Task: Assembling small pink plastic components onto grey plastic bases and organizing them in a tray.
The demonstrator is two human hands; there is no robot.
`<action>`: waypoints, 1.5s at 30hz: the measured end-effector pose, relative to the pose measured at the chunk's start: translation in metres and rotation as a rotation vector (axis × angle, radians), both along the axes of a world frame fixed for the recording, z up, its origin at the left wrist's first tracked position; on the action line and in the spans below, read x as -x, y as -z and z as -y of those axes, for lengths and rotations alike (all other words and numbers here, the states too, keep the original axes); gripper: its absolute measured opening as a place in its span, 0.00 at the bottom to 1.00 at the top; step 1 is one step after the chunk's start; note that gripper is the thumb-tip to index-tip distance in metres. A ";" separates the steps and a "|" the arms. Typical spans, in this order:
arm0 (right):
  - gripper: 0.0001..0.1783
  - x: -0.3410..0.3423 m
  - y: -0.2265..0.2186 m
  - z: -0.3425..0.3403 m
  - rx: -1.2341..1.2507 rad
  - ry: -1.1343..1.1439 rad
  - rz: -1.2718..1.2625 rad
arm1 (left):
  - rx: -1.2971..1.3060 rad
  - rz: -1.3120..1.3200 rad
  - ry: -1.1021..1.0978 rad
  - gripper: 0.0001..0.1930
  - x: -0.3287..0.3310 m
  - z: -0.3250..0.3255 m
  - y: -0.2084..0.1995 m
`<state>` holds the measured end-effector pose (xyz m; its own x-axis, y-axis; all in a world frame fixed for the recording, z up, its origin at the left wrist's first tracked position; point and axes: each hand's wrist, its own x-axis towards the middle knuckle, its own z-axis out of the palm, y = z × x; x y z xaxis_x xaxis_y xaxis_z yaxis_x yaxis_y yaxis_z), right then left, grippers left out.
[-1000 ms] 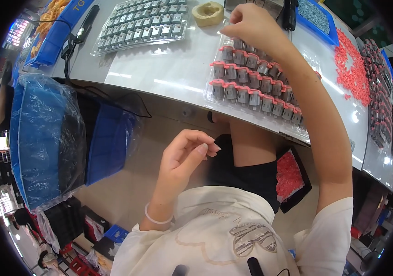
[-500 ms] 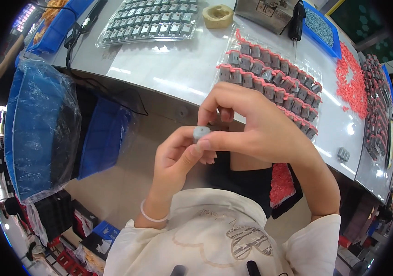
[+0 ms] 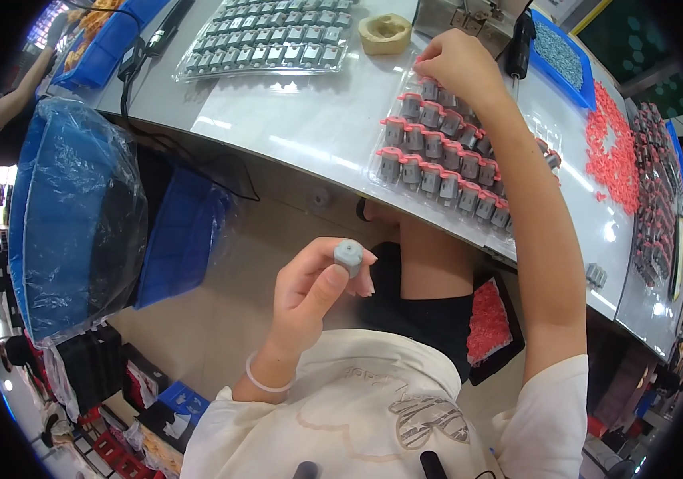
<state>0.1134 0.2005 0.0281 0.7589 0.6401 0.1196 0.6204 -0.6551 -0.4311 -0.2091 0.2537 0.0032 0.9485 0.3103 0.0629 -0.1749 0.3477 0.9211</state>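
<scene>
Centrally, our left hand: we see the left hand [image 3: 303, 294] raised in front of the shirt, thumb and bent fingers closed on a small grey part [image 3: 348, 253], its faceted end turned up toward us.
Left wrist: we note a pale band [image 3: 268, 378] around it.
Our right hand: we find the right hand [image 3: 461, 70] reaching over the bench [image 3: 285, 120], fingers curled in close to the thumb; a bit of red shows at the fingertips, but we cannot tell whether it is gripped.
Under the right forearm: we see a clear tray [image 3: 377, 169] bearing rows of grey motor-like parts [image 3: 430, 182] with red caps; hand and arm hide some of them.
Just beyond the right hand: we have a cream block [image 3: 385, 36] with a hollow, a metal fixture [image 3: 476, 24] and a black-handled tool [image 3: 520, 49].
Left on the bench: we see a second clear tray [image 3: 266, 75] with rows of grey-green parts [image 3: 281, 33].
Right on the bench: we count in a blue bin [image 3: 587, 98] of small blue-grey pieces [image 3: 561, 57], a spread of loose red pieces [image 3: 609, 152], and stacked trays [image 3: 653, 191] of dark, red-capped parts.
Below the bench: we see a large blue tub [image 3: 54, 231] under clear plastic at left, and a black box [image 3: 509, 339] of red pieces near our leg.
</scene>
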 end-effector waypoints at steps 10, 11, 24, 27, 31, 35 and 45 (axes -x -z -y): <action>0.13 -0.004 -0.010 0.006 -0.038 -0.036 -0.282 | 0.090 0.000 0.078 0.14 -0.005 0.008 -0.005; 0.13 -0.004 -0.012 0.007 -0.038 -0.033 -0.279 | 0.090 0.003 0.081 0.14 -0.005 0.009 -0.006; 0.07 0.181 -0.070 0.090 -0.468 -0.362 -0.438 | -0.140 0.069 -0.011 0.10 -0.005 0.018 -0.005; 0.11 0.197 -0.060 0.106 -0.538 -0.377 -0.305 | -0.291 0.091 0.044 0.09 -0.011 0.024 -0.009; 0.13 0.198 -0.057 0.124 -0.585 -0.413 -0.485 | -0.429 0.179 0.064 0.09 -0.012 0.030 -0.011; 0.14 0.199 -0.053 0.132 -0.586 -0.421 -0.555 | -0.482 0.173 0.030 0.10 -0.009 0.040 -0.010; 0.17 0.196 -0.028 0.149 -0.749 -0.607 -0.335 | -0.498 0.231 0.103 0.10 -0.009 0.052 -0.009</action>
<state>-0.0824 0.0514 0.0564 0.3998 0.7756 0.4885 0.5301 0.2391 -0.8135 -0.1997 0.2019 0.0124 0.9164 0.0961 0.3885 -0.3802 -0.0937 0.9201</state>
